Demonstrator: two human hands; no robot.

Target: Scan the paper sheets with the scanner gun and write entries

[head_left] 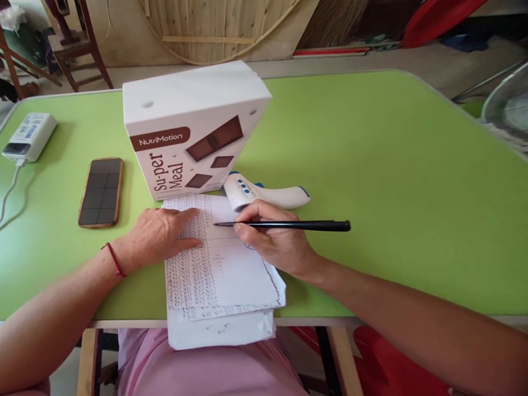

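My right hand (276,239) grips a black pen (305,225), its tip over the upper middle of a paper sheet (243,280). I cannot tell whether the tip touches the paper. Dense handwriting fills the sheet's left half; the right half is mostly blank. More sheets lie beneath and hang over the table's front edge. My left hand (160,234) lies on the sheet's left side, thumb and index finger stretched apart, holding nothing. Just beyond my right hand rests a white and blue infrared thermometer (276,194). Behind the papers stands a white box (198,102) marked NutriMotion.
Left of the box lies a phone (101,192) with a dark screen. At the far left sits a white power bank (31,136) with a cable (10,187) plugged in. The green table (371,165) has a wooden chair (80,49) behind it.
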